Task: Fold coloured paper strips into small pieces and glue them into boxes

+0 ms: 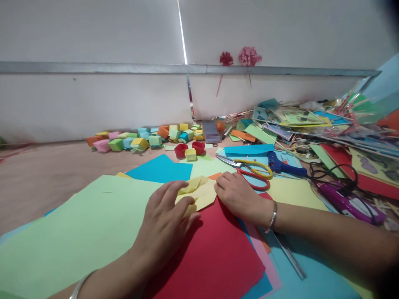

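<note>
A folded piece of pale yellow paper [202, 194] with raised creases lies over a red sheet [212, 253]. My left hand [168, 220] curls around the paper's left end, its fingertips on the raised folds and the thumb low in front. At the opposite end, my right hand [238, 193] has its fingers bunched together on the paper's edge; its fingertips are partly hidden. Just beyond the right hand lie scissors [254, 170] with one yellow and one red handle. A large light green sheet [84, 232] spreads out left of my left hand.
Small folded paper cubes [140, 143] line the back left, with red paper boxes [198, 147] in front. A blue glue gun [285, 166] with a black cord and a purple device [350, 203] lie right. Craft materials [299, 116] pile against the white wall [93, 99].
</note>
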Available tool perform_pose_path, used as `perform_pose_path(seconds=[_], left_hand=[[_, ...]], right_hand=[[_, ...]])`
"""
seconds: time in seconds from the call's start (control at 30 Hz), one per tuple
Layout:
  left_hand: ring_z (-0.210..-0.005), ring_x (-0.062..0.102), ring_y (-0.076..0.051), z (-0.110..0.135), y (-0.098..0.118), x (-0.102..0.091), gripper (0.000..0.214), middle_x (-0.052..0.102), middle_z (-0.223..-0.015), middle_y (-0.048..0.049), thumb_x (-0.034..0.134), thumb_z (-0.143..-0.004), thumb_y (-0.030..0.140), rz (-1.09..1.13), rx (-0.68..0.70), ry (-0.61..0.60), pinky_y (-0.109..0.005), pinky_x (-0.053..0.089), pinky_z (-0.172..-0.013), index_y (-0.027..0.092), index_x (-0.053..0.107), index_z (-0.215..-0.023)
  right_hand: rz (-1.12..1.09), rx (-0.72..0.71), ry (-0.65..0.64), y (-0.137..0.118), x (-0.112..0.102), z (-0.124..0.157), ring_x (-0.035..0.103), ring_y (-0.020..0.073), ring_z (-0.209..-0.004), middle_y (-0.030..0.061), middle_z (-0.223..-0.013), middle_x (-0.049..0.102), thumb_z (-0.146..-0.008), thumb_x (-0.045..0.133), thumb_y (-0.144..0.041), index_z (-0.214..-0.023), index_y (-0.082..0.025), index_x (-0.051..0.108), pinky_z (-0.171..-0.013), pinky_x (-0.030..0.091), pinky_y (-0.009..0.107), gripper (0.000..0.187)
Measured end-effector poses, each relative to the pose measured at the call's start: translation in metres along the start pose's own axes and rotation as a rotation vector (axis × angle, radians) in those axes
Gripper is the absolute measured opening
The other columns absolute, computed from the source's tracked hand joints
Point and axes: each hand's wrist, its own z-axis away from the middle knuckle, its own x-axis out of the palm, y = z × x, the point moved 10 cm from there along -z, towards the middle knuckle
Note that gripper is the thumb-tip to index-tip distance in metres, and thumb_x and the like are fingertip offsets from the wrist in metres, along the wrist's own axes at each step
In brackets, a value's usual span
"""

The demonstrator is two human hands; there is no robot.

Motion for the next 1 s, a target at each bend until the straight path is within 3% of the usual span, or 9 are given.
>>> perform_pose_path(seconds=[0.07, 0.17, 0.33, 0.47, 0.6, 0.7, 0.8, 1.0], left_hand=[[-0.104, 0.057, -0.037, -0.002, -0.001, 0.008, 0.012, 0.063, -0.111, -0.0175, 0.064, -0.084, 0.027, -0.029, 0.0, -0.077, -0.054, 0.049, -0.085, 0.016, 0.066, -0.09], [-0.089, 0.063, -0.031, -0.004, -0.006, 0.022, 0.014, 0.069, -0.098, -0.0135, 0.053, -0.09, 0.02, -0.004, 0.004, -0.202, -0.046, 0.051, -0.075, 0.017, 0.067, -0.089], [-0.076, 0.065, -0.026, -0.002, -0.004, 0.022, 0.029, 0.072, -0.092, -0.0118, 0.042, -0.092, 0.015, 0.038, 0.048, -0.192, -0.038, 0.051, -0.066, 0.017, 0.07, -0.083], [-0.081, 0.067, -0.024, 0.001, -0.005, 0.02, 0.031, 0.073, -0.095, -0.0101, 0.041, -0.092, 0.016, 0.146, 0.0, -0.193, -0.034, 0.053, -0.066, 0.02, 0.071, -0.083], [-0.086, 0.069, -0.025, -0.001, -0.004, 0.017, 0.026, 0.075, -0.094, -0.0095, 0.043, -0.092, 0.023, 0.268, -0.024, -0.175, -0.038, 0.054, -0.074, 0.021, 0.068, -0.085], [-0.086, 0.071, -0.025, -0.001, -0.022, 0.02, 0.026, 0.076, -0.097, -0.0085, 0.038, -0.093, 0.027, 0.369, -0.216, -0.175, -0.039, 0.056, -0.075, 0.022, 0.063, -0.098], [-0.089, 0.072, -0.024, 0.003, -0.038, 0.024, 0.029, 0.076, -0.103, -0.0076, 0.039, -0.085, 0.017, 0.445, -0.381, -0.183, -0.038, 0.056, -0.077, 0.023, 0.059, -0.106], [-0.096, 0.068, -0.028, 0.001, -0.035, 0.025, 0.041, 0.074, -0.104, -0.0102, 0.043, -0.071, 0.007, 0.368, -0.289, -0.203, -0.041, 0.055, -0.079, 0.02, 0.063, -0.104]], right_hand=[[-0.005, 0.004, -0.018, 0.0, 0.0, 0.0, 0.047, 0.0219, -0.085, 0.0119, -0.089, 0.063, -0.095, 0.048, -0.006, -0.086, -0.009, 0.066, -0.064, 0.026, 0.033, 0.02], [-0.014, 0.005, 0.002, -0.001, -0.005, 0.001, 0.048, 0.0229, -0.086, 0.0122, -0.091, 0.063, -0.095, 0.048, -0.007, -0.087, -0.01, 0.065, -0.065, 0.028, 0.034, 0.019], [-0.086, -0.106, 0.15, -0.014, -0.02, 0.001, 0.049, 0.0213, -0.087, 0.0096, -0.094, 0.063, -0.099, 0.043, -0.013, -0.094, -0.012, 0.061, -0.071, 0.033, 0.034, 0.019], [-0.064, -0.224, 0.191, -0.027, -0.027, 0.004, 0.052, 0.0204, -0.086, 0.0071, -0.092, 0.064, -0.1, 0.042, -0.014, -0.091, -0.014, 0.061, -0.075, 0.035, 0.034, 0.022], [-0.043, -0.274, 0.075, -0.037, -0.02, 0.007, 0.056, 0.0198, -0.08, 0.0059, -0.085, 0.065, -0.099, 0.041, -0.014, -0.095, -0.014, 0.061, -0.071, 0.036, 0.035, 0.02], [-0.07, -0.269, 0.009, -0.04, -0.017, 0.007, 0.057, 0.0202, -0.077, 0.0091, -0.087, 0.066, -0.101, 0.04, -0.024, -0.102, -0.011, 0.059, -0.063, 0.035, 0.034, 0.023], [-0.038, -0.299, 0.016, -0.044, -0.018, 0.008, 0.056, 0.0192, -0.072, 0.01, -0.082, 0.065, -0.101, 0.037, -0.017, -0.097, -0.01, 0.059, -0.06, 0.034, 0.032, 0.024], [0.04, -0.356, 0.077, -0.048, -0.02, 0.012, 0.055, 0.0175, -0.067, 0.0079, -0.076, 0.064, -0.093, 0.04, -0.004, -0.084, -0.012, 0.061, -0.057, 0.032, 0.032, 0.024]])
